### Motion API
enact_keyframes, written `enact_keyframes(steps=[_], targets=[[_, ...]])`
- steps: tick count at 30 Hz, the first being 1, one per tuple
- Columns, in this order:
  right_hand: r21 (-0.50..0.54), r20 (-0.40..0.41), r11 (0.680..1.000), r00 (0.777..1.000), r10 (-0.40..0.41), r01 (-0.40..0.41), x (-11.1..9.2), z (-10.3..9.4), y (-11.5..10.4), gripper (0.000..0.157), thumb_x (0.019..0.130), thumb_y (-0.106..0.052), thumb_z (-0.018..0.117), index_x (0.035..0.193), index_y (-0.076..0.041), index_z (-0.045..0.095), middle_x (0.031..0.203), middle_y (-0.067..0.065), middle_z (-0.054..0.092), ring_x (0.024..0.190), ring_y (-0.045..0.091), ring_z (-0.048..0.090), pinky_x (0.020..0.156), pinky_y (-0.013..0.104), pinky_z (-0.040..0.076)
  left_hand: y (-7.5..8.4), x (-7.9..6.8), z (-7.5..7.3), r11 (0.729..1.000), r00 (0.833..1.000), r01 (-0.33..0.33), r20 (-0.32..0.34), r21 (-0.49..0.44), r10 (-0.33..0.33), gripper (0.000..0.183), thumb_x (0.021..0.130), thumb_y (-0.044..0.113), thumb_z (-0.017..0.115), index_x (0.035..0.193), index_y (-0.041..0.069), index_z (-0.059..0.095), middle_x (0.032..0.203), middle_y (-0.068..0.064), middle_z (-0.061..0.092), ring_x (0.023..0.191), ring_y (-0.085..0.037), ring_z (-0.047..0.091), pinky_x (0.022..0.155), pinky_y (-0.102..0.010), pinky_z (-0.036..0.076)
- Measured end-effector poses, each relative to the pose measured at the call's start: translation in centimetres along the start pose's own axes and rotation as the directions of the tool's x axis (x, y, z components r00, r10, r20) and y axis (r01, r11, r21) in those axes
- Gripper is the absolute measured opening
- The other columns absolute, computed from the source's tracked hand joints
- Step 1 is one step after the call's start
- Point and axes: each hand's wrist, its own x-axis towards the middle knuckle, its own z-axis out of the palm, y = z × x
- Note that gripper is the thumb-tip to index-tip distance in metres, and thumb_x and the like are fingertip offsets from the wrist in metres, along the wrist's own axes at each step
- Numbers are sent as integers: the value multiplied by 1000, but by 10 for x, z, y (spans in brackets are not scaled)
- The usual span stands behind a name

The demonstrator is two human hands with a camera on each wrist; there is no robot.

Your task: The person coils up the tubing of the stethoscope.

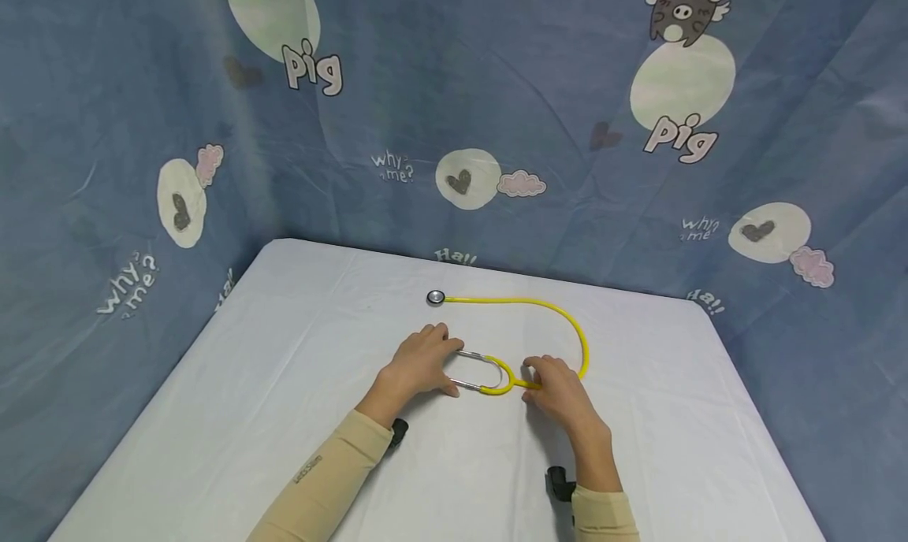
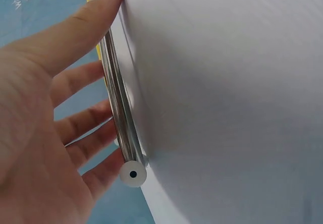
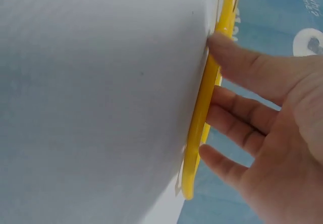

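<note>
A stethoscope with yellow tubing (image 1: 549, 305) lies on the white-covered table, its round silver chest piece (image 1: 436, 297) at the far end. My left hand (image 1: 422, 359) is at the metal ear tubes (image 2: 120, 103), thumb on one side and spread fingers on the other. A pale ear tip (image 2: 133, 174) shows below its fingers in the left wrist view. My right hand (image 1: 560, 388) straddles the yellow tube (image 3: 201, 103) just past the Y-shaped fork (image 1: 512, 381). Its thumb and loosely bent fingers stand apart on either side of the tube.
The white cloth (image 1: 340, 321) covers the table, with its far edge along a blue printed curtain (image 1: 397, 109). Dark wrist-mounted devices (image 1: 560, 483) sit beneath both forearms, close over the cloth. Tan sleeves (image 1: 333, 467) cover the forearms.
</note>
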Motion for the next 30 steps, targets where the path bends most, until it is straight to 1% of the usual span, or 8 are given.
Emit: enact_keyframes(steps=[3,5,9,16,22,27,30], targets=[[-4,-13,1000,1000,-11,11,1,1,1,31,77,-4,82,107,-11,73,85,-1,61,85,18,52,78,36,48,0,1,1,1000,1000,3,-7,-11,-4,80,59,50,92,127,19,65,111,-4,55,95,-18,48,83,-35,48],[-8,-19,1000,1000,-15,15,1,1,1,23,78,0,79,98,-11,74,83,-1,61,83,17,52,77,35,47,0,1,2,1000,1000,5,-3,-24,-5,78,59,49,92,126,19,66,110,-4,54,94,-18,48,82,-34,48],[-9,-15,1000,1000,-18,18,2,1,2,18,78,4,76,88,-12,74,79,-1,60,79,16,51,74,34,47,1,-1,2,999,1000,6,2,-41,-5,73,62,45,92,124,17,67,109,-4,54,94,-18,47,82,-34,48],[7,-7,1000,1000,-13,13,2,0,1,17,79,3,75,86,-12,73,78,-1,59,78,16,50,73,34,46,1,-2,-1,999,1000,15,20,-46,-15,68,65,44,91,122,16,69,111,-3,57,97,-18,51,86,-35,49],[15,-9,1000,1000,-7,7,2,-1,1,16,80,2,72,86,-13,72,78,0,58,78,17,49,72,33,44,-1,-2,-4,997,998,1,59,-81,4,56,71,32,90,121,12,71,105,-2,60,96,-18,52,88,-35,48],[38,-12,999,1000,-13,13,2,0,2,16,80,2,72,86,-13,73,79,0,59,79,16,50,73,33,45,-1,-4,-5,996,999,9,54,-84,-4,51,72,29,89,116,8,74,102,-1,62,93,-16,53,89,-32,48],[43,-17,999,1000,-21,21,3,0,1,16,80,2,72,86,-13,73,79,0,59,79,16,50,73,33,45,-2,-4,-4,995,999,16,44,-100,-12,48,72,28,89,113,8,75,100,-2,63,90,-15,53,87,-32,48]])
